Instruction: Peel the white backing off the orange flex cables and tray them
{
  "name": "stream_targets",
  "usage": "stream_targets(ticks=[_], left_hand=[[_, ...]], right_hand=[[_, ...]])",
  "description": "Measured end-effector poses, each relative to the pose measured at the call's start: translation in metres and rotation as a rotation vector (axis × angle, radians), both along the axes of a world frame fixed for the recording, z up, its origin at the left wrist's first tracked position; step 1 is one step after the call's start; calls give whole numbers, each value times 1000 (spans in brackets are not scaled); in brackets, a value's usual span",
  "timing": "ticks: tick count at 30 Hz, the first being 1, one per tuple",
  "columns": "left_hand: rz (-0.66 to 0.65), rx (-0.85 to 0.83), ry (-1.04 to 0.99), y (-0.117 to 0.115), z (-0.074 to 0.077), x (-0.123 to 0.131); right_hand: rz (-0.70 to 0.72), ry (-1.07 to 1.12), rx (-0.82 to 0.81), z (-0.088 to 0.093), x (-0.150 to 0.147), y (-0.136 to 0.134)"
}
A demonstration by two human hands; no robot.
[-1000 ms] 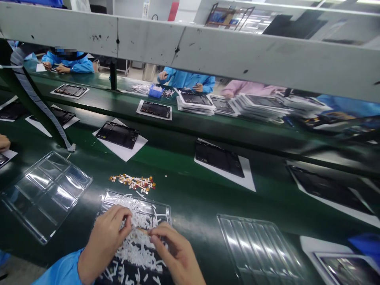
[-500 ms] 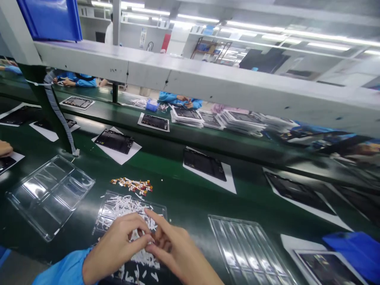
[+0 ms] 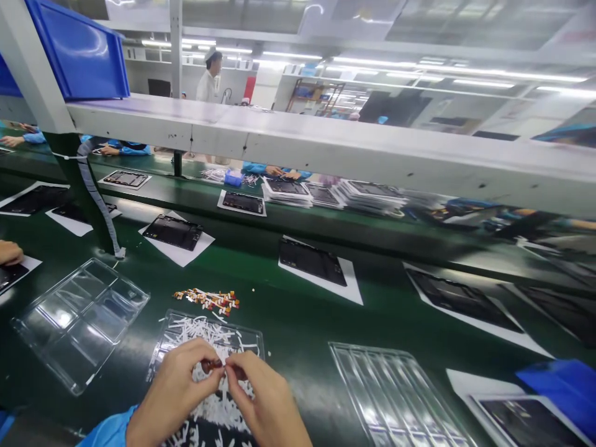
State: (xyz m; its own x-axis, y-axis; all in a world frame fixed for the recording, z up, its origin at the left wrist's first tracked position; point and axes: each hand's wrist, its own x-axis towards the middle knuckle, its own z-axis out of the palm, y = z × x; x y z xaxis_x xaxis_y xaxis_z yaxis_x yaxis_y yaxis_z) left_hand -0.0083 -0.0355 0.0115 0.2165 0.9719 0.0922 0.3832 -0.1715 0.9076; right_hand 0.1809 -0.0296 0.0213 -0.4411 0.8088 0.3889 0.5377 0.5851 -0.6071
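My left hand (image 3: pixel 189 375) is closed in a pinch above a clear plastic tray (image 3: pixel 256 336). Between its fingers shows a small amber-brown piece that looks like a flex cable (image 3: pixel 212 365), partly hidden. My right hand (image 3: pixel 263 391) pinches at the same spot, its fingertips meeting those of the left; what it grips is too small to make out. White paper-like strips (image 3: pixel 205 329) lie heaped in and around the tray beneath both hands. Just beyond the tray is a pile of small amber-and-white flex cables (image 3: pixel 209 300).
An empty divided clear tray (image 3: pixel 84 323) lies at left, a ribbed clear tray (image 3: pixel 395 391) at right. Black tablet-like housings (image 3: pixel 311 259) on white sheets line the green bench. A blue bin (image 3: pixel 84 56) stands on the overhead shelf (image 3: pixel 279 133). A co-worker's hand (image 3: pixel 10 252) is at far left.
My hands have drawn into a tighter fingertip-to-fingertip pinch, and the right index finger has bent down from its raised position. The camera view has tilted up slightly; a person in white shows more fully behind.
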Motion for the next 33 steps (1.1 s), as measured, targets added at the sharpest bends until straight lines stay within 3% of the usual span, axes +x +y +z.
stream_targets(ticks=[6, 13, 21, 25, 28, 33], left_hand=[[47, -108, -67, 4, -5, 4], [103, -127, -100, 8, -16, -2], [107, -230, -176, 16, -24, -2], [183, -232, -150, 21, -28, 1], [188, -235, -144, 23, -29, 1], [53, -257, -248, 26, -37, -1]], right_hand=[[-95, -52, 204, -14, -8, 1], [-171, -15, 277, -28, -23, 5], [-284, -173, 411, -41, -31, 12], [-281, -190, 433, -51, -36, 10], [-259, -176, 432, -49, -29, 6], [-90, -212, 286, -29, -7, 0]])
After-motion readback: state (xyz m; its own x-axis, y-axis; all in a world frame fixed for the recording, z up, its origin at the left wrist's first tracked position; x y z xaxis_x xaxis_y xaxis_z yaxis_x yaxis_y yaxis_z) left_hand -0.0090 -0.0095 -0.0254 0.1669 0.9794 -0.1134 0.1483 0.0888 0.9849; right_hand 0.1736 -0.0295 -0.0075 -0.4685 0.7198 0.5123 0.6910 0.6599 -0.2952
